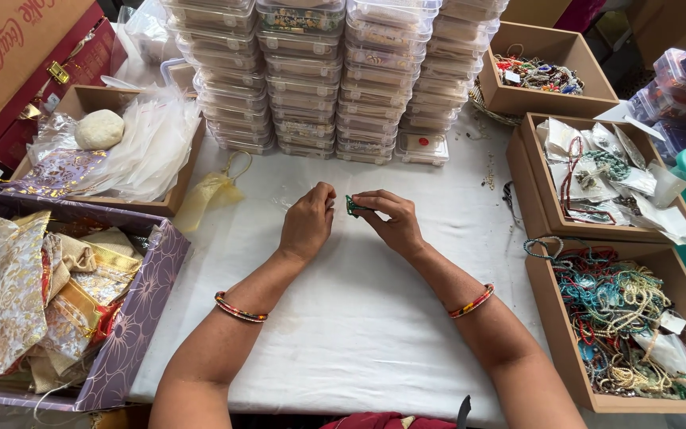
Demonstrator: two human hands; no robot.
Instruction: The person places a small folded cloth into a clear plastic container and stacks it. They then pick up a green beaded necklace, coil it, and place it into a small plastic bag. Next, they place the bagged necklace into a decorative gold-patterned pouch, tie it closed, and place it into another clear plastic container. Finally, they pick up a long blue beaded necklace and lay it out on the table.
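My right hand (395,222) pinches a small green bead string (352,206) over the middle of a white-covered table (359,318). My left hand (309,222) sits right beside it with fingers curled, its fingertips close to the same piece; whether it grips the string cannot be told. Both wrists wear red and gold bangles. Most of the green piece is hidden by my fingers.
Stacks of clear plastic boxes (335,71) line the far edge. Cardboard boxes of beaded strings (621,318), packets (605,175) and jewellery (541,75) stand on the right. A purple box of gold pouches (57,302) and a box of plastic bags (136,143) stand on the left. A yellow pouch (212,191) lies nearby.
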